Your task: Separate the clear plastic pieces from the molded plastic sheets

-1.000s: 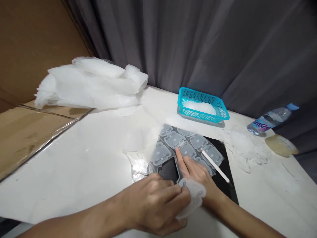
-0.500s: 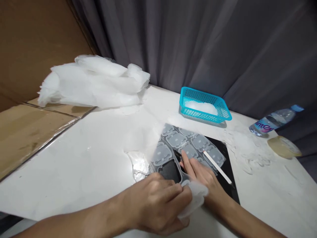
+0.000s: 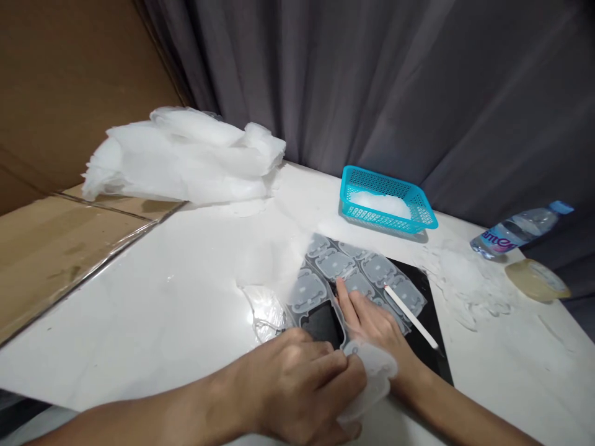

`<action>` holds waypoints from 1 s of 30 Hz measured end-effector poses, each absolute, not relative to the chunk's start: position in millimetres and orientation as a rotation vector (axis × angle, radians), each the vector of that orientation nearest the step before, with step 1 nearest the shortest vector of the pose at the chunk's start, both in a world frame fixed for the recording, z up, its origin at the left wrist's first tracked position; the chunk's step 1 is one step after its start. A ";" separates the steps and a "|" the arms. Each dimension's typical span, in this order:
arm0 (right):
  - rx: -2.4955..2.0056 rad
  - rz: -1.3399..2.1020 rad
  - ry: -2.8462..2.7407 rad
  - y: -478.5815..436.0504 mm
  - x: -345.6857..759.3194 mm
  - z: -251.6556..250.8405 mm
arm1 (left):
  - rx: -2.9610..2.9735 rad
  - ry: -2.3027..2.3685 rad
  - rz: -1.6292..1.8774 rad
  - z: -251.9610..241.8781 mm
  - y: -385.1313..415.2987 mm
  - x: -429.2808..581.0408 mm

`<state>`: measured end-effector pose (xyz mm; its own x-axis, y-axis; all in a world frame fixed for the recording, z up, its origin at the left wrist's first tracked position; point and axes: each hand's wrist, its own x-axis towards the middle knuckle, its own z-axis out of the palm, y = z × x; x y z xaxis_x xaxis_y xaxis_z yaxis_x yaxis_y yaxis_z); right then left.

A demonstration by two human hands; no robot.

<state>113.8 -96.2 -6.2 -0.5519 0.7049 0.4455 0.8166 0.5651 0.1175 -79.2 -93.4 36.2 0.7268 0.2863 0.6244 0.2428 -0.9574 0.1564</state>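
Some risk of tearing film sheet point(image 3: 334, 265), mid-frame on black board point(image 3: 436, 322), if tugging too hard w/ L hand point(image 3: 292, 384), closed on loose film pc point(image 3: 374, 375) at bottom centre. Apparently steadying sheet w/ R hand point(image 3: 375, 321), just rt of dark cut-out point(image 3: 321, 325); can't tell if gripping anything underneath. Poss. skewing if pressing too lightly. Could also knock white pen point(image 3: 411, 317), rt of centre, if sweeping R hand outward.

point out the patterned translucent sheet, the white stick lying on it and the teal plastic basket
patterned translucent sheet point(image 3: 361, 282): head view, on a printed shape near its middle
white stick point(image 3: 409, 316): head view, midway along its shaft
teal plastic basket point(image 3: 379, 220): head view, on its perforated near wall
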 end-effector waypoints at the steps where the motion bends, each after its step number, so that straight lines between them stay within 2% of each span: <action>1: -1.256 -0.439 -2.456 -94.4 112.0 -8.8 | 2.861 0.437 1.048 35.9 -93.8 -79.4; 11: -1.147 -0.588 -2.545 -78.0 107.6 -7.8 | 2.816 0.419 1.095 34.9 -96.1 -79.0; 30: -1.073 -0.631 -2.599 -74.1 120.9 -13.4 | 2.796 0.378 1.086 37.0 -98.8 -75.3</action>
